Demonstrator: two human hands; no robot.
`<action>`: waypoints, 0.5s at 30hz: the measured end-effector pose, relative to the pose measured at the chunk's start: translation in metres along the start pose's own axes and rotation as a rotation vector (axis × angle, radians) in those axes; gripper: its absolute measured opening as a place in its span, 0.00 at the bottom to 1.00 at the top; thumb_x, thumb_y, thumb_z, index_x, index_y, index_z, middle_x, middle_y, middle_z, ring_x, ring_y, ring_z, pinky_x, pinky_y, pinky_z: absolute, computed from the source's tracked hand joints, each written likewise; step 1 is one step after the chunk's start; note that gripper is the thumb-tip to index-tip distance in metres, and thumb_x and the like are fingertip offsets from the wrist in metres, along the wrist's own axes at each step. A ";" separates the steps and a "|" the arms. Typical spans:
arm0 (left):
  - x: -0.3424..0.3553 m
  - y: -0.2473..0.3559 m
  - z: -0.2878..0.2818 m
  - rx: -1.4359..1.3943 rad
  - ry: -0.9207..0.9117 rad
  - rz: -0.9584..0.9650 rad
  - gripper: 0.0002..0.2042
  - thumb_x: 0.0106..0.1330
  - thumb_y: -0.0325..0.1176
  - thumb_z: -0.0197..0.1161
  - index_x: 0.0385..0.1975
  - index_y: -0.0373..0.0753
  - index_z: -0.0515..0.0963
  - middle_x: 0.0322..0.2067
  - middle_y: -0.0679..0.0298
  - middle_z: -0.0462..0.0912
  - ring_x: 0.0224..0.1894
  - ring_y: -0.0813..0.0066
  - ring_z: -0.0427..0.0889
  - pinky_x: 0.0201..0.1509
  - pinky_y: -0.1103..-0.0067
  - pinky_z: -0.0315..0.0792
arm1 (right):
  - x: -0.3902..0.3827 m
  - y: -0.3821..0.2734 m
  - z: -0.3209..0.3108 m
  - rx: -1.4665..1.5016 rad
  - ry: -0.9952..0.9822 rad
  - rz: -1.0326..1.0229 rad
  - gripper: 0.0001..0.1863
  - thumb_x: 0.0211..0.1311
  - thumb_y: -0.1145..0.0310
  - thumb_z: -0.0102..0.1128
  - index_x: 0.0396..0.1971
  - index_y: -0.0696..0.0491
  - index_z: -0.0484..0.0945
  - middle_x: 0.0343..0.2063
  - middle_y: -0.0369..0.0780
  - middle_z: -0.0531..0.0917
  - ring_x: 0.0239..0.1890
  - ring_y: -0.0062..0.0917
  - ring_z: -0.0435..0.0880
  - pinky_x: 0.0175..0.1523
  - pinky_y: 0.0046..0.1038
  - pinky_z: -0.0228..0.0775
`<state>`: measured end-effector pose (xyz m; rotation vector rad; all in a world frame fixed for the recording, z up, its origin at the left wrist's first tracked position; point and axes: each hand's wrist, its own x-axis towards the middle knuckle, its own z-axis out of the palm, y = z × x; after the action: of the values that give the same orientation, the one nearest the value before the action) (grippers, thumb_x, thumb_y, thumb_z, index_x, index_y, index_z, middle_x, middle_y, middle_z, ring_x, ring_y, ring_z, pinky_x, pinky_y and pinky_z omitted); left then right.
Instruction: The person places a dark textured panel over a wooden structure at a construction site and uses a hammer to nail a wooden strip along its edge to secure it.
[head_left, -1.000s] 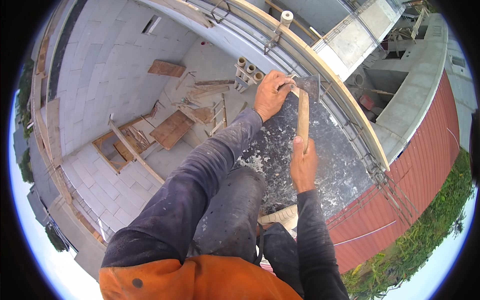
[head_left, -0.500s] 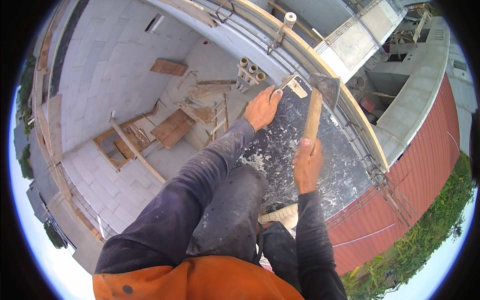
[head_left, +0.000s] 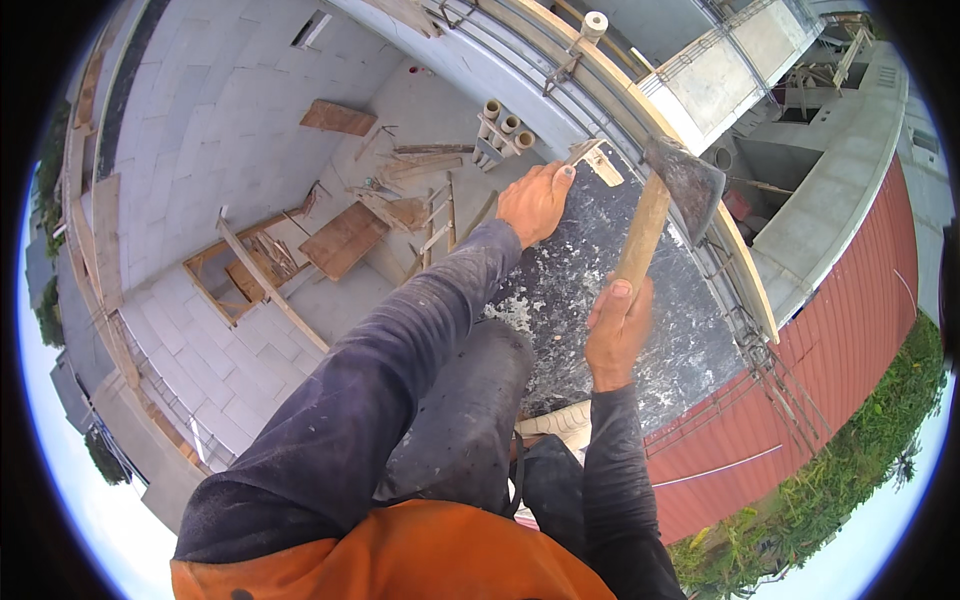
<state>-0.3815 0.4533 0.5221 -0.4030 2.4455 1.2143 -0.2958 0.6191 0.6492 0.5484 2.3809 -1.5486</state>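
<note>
In my right hand is a hatchet, gripped around its wooden handle, with the dark steel head raised above the far right edge of a black board. The board is scuffed and spotted with white. My left hand is closed over the board's left edge near its far corner, fingertips partly hidden. Just beyond that thumb, a short pale piece of wood lies at the corner, its end rough and splintered.
Beyond the board run steel bars and a curved wooden form edge. Down on the left lies a block-walled room with loose planks and several pipes. A red corrugated roof slopes away on the right.
The hatchet head has swung right and up from the board's far edge, and its handle leans more to the right. My left hand stays at the board's edge.
</note>
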 end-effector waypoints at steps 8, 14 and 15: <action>-0.001 0.004 -0.001 0.023 0.004 0.004 0.31 0.82 0.56 0.36 0.64 0.40 0.76 0.58 0.47 0.82 0.59 0.41 0.80 0.63 0.54 0.72 | 0.031 0.018 0.000 -0.366 -0.083 0.092 0.29 0.80 0.41 0.48 0.44 0.57 0.75 0.21 0.43 0.79 0.24 0.32 0.81 0.33 0.39 0.71; -0.002 -0.005 0.005 0.027 0.031 -0.010 0.31 0.82 0.57 0.35 0.65 0.41 0.76 0.57 0.48 0.82 0.58 0.41 0.81 0.64 0.54 0.71 | 0.026 0.004 -0.005 -0.184 -0.059 0.061 0.29 0.80 0.41 0.48 0.42 0.57 0.75 0.22 0.47 0.81 0.26 0.43 0.84 0.35 0.45 0.71; -0.003 -0.002 0.001 0.028 0.022 -0.022 0.31 0.82 0.57 0.35 0.65 0.41 0.76 0.57 0.48 0.82 0.59 0.41 0.80 0.64 0.54 0.71 | 0.021 -0.005 -0.002 -0.100 -0.021 0.004 0.29 0.80 0.41 0.48 0.42 0.58 0.75 0.22 0.47 0.81 0.26 0.43 0.84 0.35 0.45 0.72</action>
<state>-0.3779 0.4529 0.5212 -0.4358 2.4668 1.1716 -0.3167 0.6233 0.6455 0.5132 2.4243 -1.4169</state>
